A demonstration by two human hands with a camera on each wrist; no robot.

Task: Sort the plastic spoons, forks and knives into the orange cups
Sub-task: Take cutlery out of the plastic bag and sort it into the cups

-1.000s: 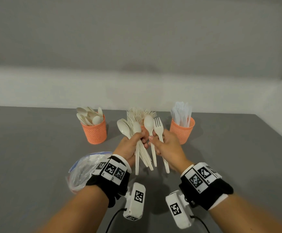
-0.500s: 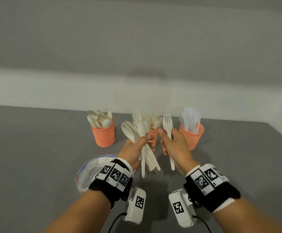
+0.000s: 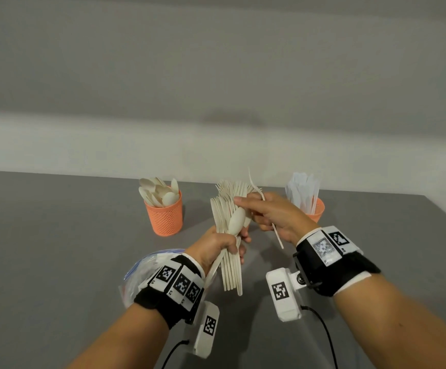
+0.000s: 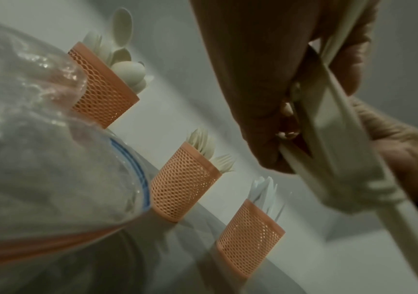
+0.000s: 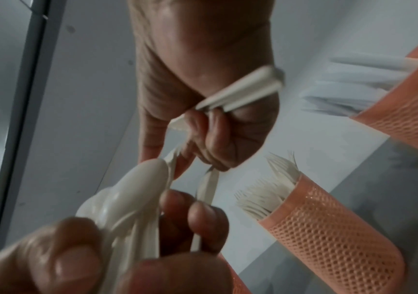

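My left hand (image 3: 223,245) grips a bundle of cream plastic cutlery (image 3: 231,227) by the handles, spoon bowls up. My right hand (image 3: 263,213) holds one fork (image 3: 257,188) under curled fingers, while its thumb and forefinger reach the top of the bundle. Three orange mesh cups stand behind. The left cup (image 3: 165,221) holds spoons. The middle cup (image 4: 183,183) holds forks and is mostly hidden by my hands in the head view. The right cup (image 3: 315,210) holds white knives. In the right wrist view the fork handle (image 5: 240,89) crosses my palm above the spoon bundle (image 5: 132,195).
A crumpled clear zip bag (image 3: 143,272) lies on the grey table (image 3: 56,249) just left of my left wrist. A pale wall runs behind the cups. The table's right edge slants away beyond the knife cup.
My right hand drew the fork away from the bundle, then came back with the fork in its grip; its fingertips now touch the bundle's top. The left hand keeps holding the bundle.
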